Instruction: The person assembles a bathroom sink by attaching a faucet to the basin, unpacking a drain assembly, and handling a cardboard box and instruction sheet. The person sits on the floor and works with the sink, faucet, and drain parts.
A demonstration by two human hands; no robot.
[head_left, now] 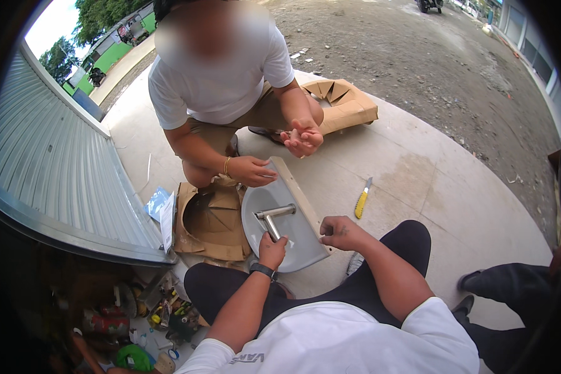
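A pale grey washbasin (305, 250) lies on the tiled floor between me and a crouching person, its long straight edge on the right. My left hand (272, 250) is closed around the near end of a chrome metal pipe piece (272, 225), held over the basin; a second tube joins it at an angle. At the basin's straight edge is my right hand (341, 232), its fingers curled and closed; whatever is in them is hidden. The other person's one hand (252, 171) hovers by the basin's far end. Their other hand (302, 137) is raised, palm up.
A yellow utility knife (361, 202) lies right of the basin, blade showing. Torn cardboard (213, 240) touches the basin's left side; another cardboard piece (349, 111) lies behind. Tools (174, 315) clutter the lower left, by a corrugated shutter (62, 149). Someone's dark-clothed legs (505, 293) stand right.
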